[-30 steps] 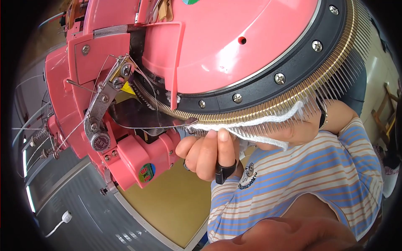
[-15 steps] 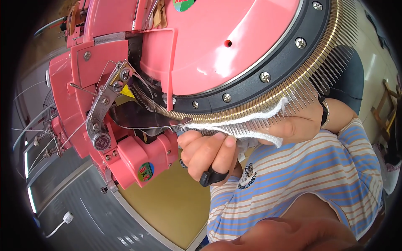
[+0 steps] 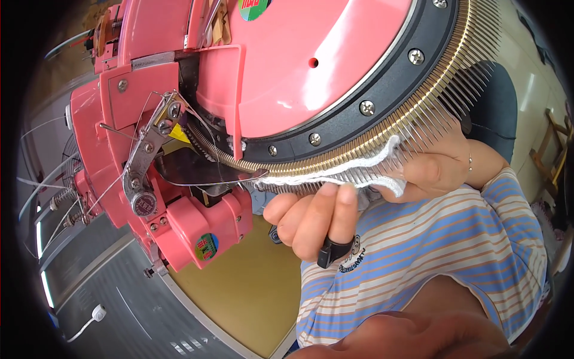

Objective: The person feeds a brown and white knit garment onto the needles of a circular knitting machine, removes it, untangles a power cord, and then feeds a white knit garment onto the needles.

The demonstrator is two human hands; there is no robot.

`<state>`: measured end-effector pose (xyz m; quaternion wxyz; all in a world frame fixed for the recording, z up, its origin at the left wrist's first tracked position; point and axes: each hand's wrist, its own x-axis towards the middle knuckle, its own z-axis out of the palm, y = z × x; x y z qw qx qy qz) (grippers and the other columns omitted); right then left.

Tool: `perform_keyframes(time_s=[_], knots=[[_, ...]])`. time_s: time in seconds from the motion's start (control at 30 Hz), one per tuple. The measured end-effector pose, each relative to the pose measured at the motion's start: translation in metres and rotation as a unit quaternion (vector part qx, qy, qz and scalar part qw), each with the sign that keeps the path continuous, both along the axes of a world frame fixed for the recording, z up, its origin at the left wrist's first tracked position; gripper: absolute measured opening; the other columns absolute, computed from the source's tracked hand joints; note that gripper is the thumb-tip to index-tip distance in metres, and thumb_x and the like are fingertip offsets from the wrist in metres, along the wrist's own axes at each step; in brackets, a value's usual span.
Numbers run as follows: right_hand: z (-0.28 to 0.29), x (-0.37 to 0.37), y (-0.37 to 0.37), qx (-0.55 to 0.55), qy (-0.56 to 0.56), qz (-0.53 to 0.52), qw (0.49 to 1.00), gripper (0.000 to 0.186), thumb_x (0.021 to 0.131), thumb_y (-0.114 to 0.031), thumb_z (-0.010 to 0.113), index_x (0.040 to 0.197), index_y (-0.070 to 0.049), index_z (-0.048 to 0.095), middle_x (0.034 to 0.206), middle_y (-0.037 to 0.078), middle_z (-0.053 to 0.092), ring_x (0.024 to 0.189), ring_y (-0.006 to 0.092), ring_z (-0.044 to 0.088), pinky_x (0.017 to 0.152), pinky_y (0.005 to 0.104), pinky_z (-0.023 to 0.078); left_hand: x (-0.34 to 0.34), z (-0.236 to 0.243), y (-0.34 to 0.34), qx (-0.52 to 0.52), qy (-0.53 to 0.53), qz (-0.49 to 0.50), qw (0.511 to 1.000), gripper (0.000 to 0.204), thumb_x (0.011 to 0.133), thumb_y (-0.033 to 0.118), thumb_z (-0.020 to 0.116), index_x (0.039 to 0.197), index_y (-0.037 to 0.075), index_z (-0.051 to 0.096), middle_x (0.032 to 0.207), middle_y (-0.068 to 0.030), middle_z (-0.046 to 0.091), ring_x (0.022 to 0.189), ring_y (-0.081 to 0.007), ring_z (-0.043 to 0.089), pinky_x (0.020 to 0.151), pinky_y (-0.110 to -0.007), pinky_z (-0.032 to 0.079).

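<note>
White knitted fabric [image 3: 382,158] is hung along the metal points [image 3: 427,122] at the rim of a pink round linking machine [image 3: 287,72]. Its rolled edges run in two white bands, which part at the right end. Below the points, my left hand [image 3: 320,222], with a black ring-like device on one finger, pinches the fabric's lower edge between thumb and fingertip. My right hand [image 3: 439,158] is at the fabric's right end, partly behind the points. Its thumb presses against the lower flap, and its other fingers are mostly hidden.
A thin dark metal guide plate [image 3: 203,167] reaches the fabric's left end. Left of it stands the pink sewing head [image 3: 146,149] with a metal arm, springs and threads. A tan board [image 3: 239,287] lies below, beside a grey surface [image 3: 113,311]. A dark stool [image 3: 499,113] is at right.
The ring of points and the fabric have shifted slightly left toward the guide plate. My left hand has slid right along the fabric edge, closer to my right hand.
</note>
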<state>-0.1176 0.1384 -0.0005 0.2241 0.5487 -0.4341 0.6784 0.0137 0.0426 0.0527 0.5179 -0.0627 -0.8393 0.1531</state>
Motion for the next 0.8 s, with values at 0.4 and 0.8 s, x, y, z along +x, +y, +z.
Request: perform_keyframes(time_s=[0.4,0.8], knots=[[0.004,-0.006,-0.001,0.003,0.001,0.059,0.998,0.021,0.067,-0.004,0.069,0.087,0.000,0.067,0.085,0.014,0.064,0.064,0.0234,0.062,0.056,0.0293,0.049,0.008,0.017,0.004,0.098,-0.082,0.000,0.992,0.006,0.081,0.004,0.065,0.087,0.006,0.062,0.079,-0.0068,0.051,0.062,-0.0189,0.050,0.053,-0.029,0.039],[0.002,-0.008,0.002,0.010,-0.034,0.096,0.995,0.019,0.072,-0.013,0.072,0.085,-0.002,0.066,0.083,0.013,0.065,0.064,0.0247,0.062,0.056,0.0299,0.049,0.001,-0.001,-0.006,-0.018,-0.003,0.018,1.000,0.008,0.084,0.007,0.063,0.091,0.008,0.061,0.081,-0.0063,0.048,0.064,-0.0168,0.047,0.054,-0.029,0.036]])
